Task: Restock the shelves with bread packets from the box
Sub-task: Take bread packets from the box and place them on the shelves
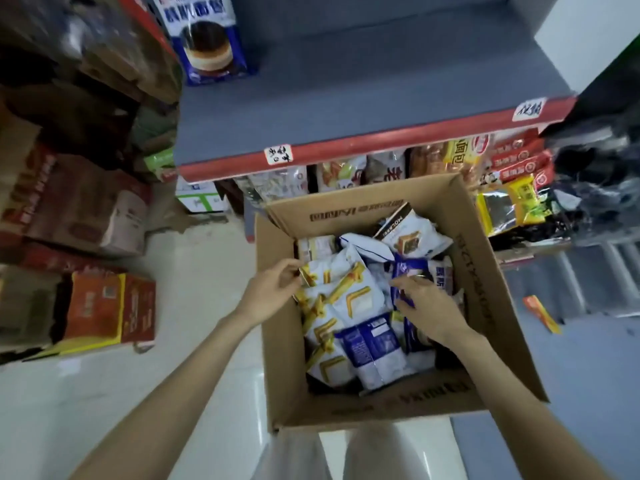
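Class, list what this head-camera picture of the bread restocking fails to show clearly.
- Bottom of the brown cardboard box: covered by piled packets.
- Dark blue packet: partly behind the right hand.
- Packets under the grey shelf: tops hidden by its red edge.
- Stacked cartons, left: print blurred.

Setting: small grocery shop or its stockroom aisle. Evidence: a grey shelf (346, 109) with a red front edge is carrying handwritten paper labels (278, 154) along that edge. One blue cake packet (207, 39) is standing at the shelf's rear left corner. Beneath the front edge, packaged snacks (433, 161) are sitting in a crowded row. Stacked cartons (86, 209) are lining the left side of a pale tiled floor (207, 271). An open cardboard box (485, 271) is holding mixed bread packets (346, 299).
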The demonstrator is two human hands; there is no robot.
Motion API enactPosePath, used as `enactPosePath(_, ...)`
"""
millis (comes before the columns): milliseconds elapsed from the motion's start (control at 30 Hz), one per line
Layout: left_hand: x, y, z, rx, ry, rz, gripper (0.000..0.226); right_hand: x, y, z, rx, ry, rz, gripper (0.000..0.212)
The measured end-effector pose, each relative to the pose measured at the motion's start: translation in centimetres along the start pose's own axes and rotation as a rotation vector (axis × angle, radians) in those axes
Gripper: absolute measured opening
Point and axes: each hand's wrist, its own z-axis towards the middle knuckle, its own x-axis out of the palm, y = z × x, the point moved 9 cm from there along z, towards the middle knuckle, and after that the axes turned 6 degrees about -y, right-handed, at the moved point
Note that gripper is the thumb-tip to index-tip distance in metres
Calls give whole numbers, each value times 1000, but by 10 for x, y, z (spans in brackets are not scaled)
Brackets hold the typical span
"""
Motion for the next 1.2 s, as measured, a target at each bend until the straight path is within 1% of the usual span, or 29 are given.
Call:
enactPosePath(67, 35, 24, 6, -74, -8, -44, 34, 30, -28, 1, 54, 37, 30, 38)
enactPosePath(167, 79, 55, 24, -166, -12, -95, 42, 70, -57, 12, 114, 48, 54, 44)
enactPosePath(233, 99, 73, 38, -223, -28, -70, 48, 91, -69, 27, 130, 35, 9, 48)
enactPosePath(300, 115, 85, 54, -240, -40, 5, 55, 103, -74, 49, 90, -23, -88, 53)
enactPosePath(400, 130, 89, 84, -147, -77, 129, 66, 106, -75, 92, 18, -171, -149, 58)
enactPosePath(467, 140, 90, 102, -55, -75, 189, 78, 105, -76, 123, -3, -226, -137, 59)
enactPosePath(533, 153, 93, 118, -16, -30, 242, 92, 111, -75, 154, -50, -218, -171, 65)
enactPosePath(567, 159, 95, 125, -9, -7, 274, 96, 118, -76, 169, -69, -184, -207, 71)
enactPosePath(633, 169, 98, 133, 4, 19, 353, 96, 133, -76, 191, -98, -129, -305, 81)
enactPosePath(667, 172, 99, 135, 7, 25, 392, 92, 138, -73, 198, -118, -129, -348, 82)
enactPosePath(733, 173, 99, 136, 14, 20, 462, 87, 138, -71, 206, -116, -172, -375, 76)
enactPosePath(833, 167, 98, 139, -3, 40, 440, 83, 111, -73, 203, -1, -241, -216, 66)
enactPosePath(867, 165, 98, 140, -4, 55, 417, 78, 99, -75, 197, 34, -270, -108, 61)
enactPosePath(933, 163, 98, 143, 33, 82, 417, 69, 75, -83, 180, 96, -321, 216, 53)
enactPosePath(967, 163, 98, 144, 52, 99, 428, 68, 64, -90, 168, 136, -346, 362, 51)
enactPosePath(1100, 165, 100, 147, 70, 136, 458, 69, 44, -121, 124, 378, -359, 713, 45)
enactPosePath(1200, 162, 96, 145, 77, 115, 470, 62, 47, -131, 105, 447, -349, 912, 40)
